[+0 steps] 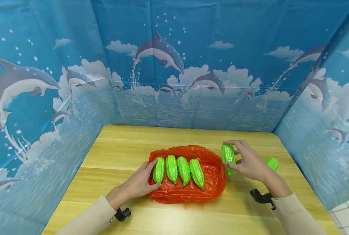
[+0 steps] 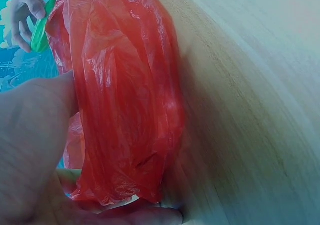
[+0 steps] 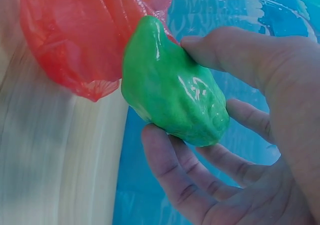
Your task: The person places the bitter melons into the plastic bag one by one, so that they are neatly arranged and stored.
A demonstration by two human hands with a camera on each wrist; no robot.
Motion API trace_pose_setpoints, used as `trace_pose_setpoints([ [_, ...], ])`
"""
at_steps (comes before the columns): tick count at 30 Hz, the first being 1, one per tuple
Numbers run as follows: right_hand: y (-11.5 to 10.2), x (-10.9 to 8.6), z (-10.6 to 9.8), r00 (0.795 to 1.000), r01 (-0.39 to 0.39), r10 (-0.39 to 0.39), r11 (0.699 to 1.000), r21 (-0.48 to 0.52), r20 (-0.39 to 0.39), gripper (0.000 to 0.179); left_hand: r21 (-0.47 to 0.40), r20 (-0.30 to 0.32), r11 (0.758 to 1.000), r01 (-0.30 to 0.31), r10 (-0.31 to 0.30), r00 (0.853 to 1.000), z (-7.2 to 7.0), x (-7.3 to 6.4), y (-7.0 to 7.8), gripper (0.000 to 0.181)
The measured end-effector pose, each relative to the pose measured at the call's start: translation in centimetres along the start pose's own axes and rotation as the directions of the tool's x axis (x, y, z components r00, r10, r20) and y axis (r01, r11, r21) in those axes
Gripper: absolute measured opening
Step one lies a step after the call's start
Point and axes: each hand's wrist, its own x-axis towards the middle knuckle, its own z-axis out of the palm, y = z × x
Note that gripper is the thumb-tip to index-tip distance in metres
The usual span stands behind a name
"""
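Note:
A red plastic bag (image 1: 212, 176) lies spread wide on the table, with several shiny, ridged green star fruits (image 1: 171, 169) in a row inside it. My left hand (image 1: 139, 181) grips the bag's left end, its fingertips beside the leftmost star fruit (image 1: 159, 170); in the left wrist view the bag's wall (image 2: 120, 95) hides part of the fingers. Just past the bag's right edge, my right hand (image 1: 248, 161) holds another star fruit (image 1: 228, 156) between thumb and fingers. The right wrist view shows that fruit (image 3: 172, 85) raised, its narrow end toward the bag.
One more green star fruit (image 1: 272, 163) sits on the table to the right, partly hidden behind my right forearm. The wooden table (image 1: 118, 143) is bordered at the back and sides by a blue dolphin-print sheet (image 1: 174, 107).

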Motion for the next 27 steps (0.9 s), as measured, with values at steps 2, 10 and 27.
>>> trace_pose_setpoints([
  [2, -0.2, 0.2, -0.1, 1.0, 0.004, -0.004, 1.0, -0.004, 0.003, 0.081, -0.004, 0.002, 1.0, 0.006, -0.006, 1.0, 0.0, 0.0, 0.0, 0.11],
  [10, -1.1, 0.9, -0.4, 1.0, 0.028, -0.028, 0.999, -0.022, 0.001, 0.081, -0.02, 0.005, 1.0, 0.024, -0.024, 1.0, -0.3, 0.1, 0.0, 0.111],
  [27, -4.3, 2.1, 0.2, 0.994, 0.101, -0.1, 0.995, -0.023, 0.033, 0.08, -0.012, -0.003, 0.999, 0.04, -0.04, 0.999, 0.0, 0.1, -0.2, 0.111],
])
